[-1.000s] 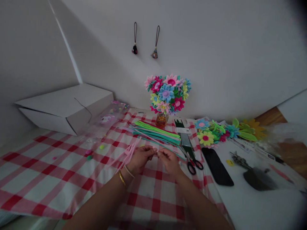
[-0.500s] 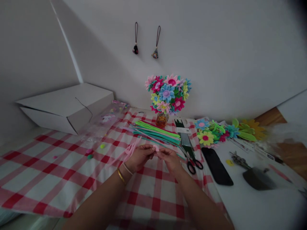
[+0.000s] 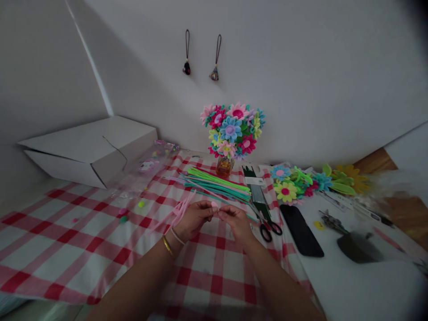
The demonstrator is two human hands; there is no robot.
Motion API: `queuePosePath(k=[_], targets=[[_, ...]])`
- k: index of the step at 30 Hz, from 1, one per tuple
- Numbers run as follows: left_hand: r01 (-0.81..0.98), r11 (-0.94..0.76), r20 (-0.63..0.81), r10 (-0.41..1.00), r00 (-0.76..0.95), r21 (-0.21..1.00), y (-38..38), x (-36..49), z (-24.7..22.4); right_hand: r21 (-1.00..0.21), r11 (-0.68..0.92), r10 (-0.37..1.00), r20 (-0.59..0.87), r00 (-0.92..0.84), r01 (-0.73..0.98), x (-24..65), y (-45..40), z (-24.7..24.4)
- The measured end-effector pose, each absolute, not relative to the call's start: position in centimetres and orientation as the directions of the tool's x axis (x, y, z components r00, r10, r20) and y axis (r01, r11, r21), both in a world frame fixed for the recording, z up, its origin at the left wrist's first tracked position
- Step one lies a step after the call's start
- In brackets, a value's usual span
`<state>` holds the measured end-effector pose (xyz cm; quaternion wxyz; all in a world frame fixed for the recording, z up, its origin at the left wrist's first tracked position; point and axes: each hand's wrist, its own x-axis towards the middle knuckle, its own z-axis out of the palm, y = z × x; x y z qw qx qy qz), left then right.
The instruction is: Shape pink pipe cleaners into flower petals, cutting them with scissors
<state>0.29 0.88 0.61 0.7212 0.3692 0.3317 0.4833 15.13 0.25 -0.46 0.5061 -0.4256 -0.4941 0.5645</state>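
Observation:
Between my two hands, above the checked cloth, is a small bent piece of pink pipe cleaner (image 3: 214, 204), mostly covered by fingertips. My left hand (image 3: 196, 218) is closed in a pinch on it, and my right hand (image 3: 236, 221) pinches its other side, fingertips nearly touching the left ones. Loose pink pipe cleaners (image 3: 179, 211) lie beside my left hand. Behind the hands is a bundle of green and teal pipe cleaners (image 3: 219, 185). Scissors with black handles (image 3: 266, 232) rest to the right of my right hand.
A vase (image 3: 224, 166) of fuzzy flowers stands by the wall. The white box (image 3: 90, 140) is at the back left, with pompoms (image 3: 123, 219) nearer. On the right are a black phone (image 3: 301, 230), finished flowers (image 3: 286, 191) and a glue gun-like dark object (image 3: 357, 247).
Both hands stay nearly in place, still pinching the pink pipe cleaner. Its visible part has shifted slightly left, with the fingers slightly adjusted. The whole view has moved a little.

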Motion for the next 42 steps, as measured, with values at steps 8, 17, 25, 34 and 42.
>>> queuePosePath(k=[8, 17, 25, 34, 42], targets=[[-0.456, 0.215, -0.074, 0.949, 0.307, 0.863, 0.8, 0.7, 0.4, -0.989, 0.036, 0.99, 0.054, -0.127, -0.142, 15.2, 0.3, -0.8], [-0.412, 0.179, -0.071, 0.962, 0.263, 0.893, 0.8, 1.2, 0.2, -0.97, -0.025, 0.988, 0.012, -0.153, -0.24, 15.0, 0.3, -0.8], [0.28, -0.048, 0.104, 0.977, -0.189, 0.959, 2.9, -5.0, 2.7, -0.994, -0.068, 0.998, -0.068, 0.003, -0.081, 15.7, 0.9, -0.8], [0.961, 0.052, -0.204, 0.979, 0.005, 0.271, 2.9, -7.8, 2.8, -0.984, -0.07, 0.991, -0.05, -0.124, -0.167, 14.7, 0.3, -0.6], [0.963, 0.044, -0.219, 0.976, 0.015, 0.266, 2.6, -7.3, 3.1, -0.979, -0.095, 0.995, -0.091, -0.029, -0.178, 15.7, 0.6, 0.0]])
